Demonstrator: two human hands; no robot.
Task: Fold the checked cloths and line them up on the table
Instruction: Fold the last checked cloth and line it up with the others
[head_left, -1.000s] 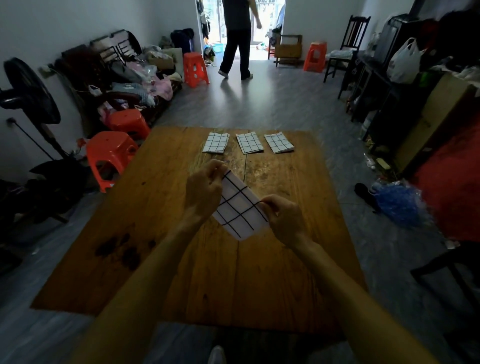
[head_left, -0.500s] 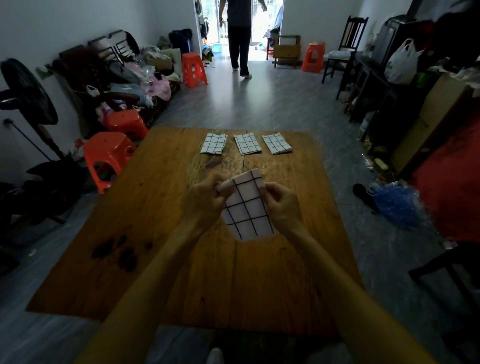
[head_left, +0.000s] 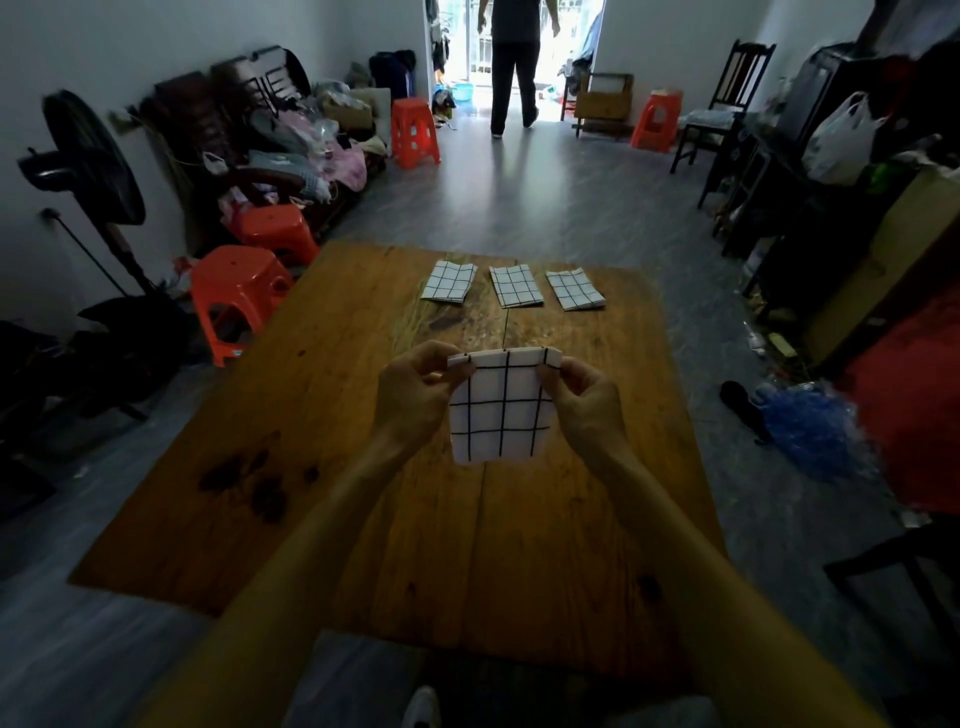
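Both hands up over bench (head_left: 311, 493): left hand (head_left: 413, 397) pinches cloth (head_left: 501, 410) top corner, right hand (head_left: 584, 402) pinches other. Three folded cloths (head_left: 514, 286) lined up at 12 o'clock.

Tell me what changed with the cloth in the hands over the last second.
The held cloth turned from a slanted diamond to hang square, and both hands came level: the left hand and right hand now pinch its top corners. The three folded cloths on the table stayed in their row.
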